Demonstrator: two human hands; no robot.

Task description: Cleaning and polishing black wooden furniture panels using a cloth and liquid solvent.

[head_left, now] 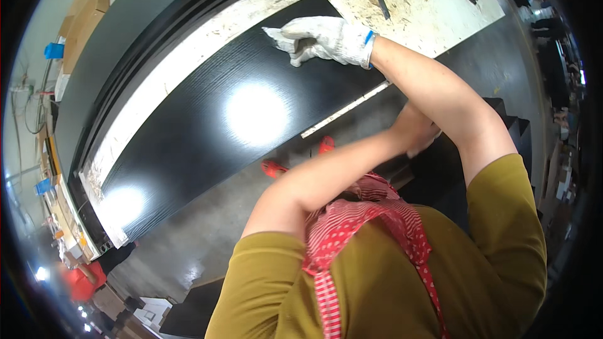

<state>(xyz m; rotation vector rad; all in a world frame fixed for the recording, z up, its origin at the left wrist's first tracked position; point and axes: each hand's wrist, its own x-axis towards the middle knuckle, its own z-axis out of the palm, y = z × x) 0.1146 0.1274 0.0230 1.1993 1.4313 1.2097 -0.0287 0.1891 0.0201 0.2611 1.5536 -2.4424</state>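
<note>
The black panel (201, 135) lies on the table (433, 34), under the gloved right hand (326, 41). This hand is partly curled; grip and panel contact cannot be determined. The left hand (418, 132) is beyond the panel edge, blurred, partly hidden by the right forearm (436, 78); its opening and contents cannot be determined. Glare masks panel areas.

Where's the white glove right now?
In the head view, the white glove is near the top centre, on the person's right hand, over the upper right end of the shiny black board.
</note>
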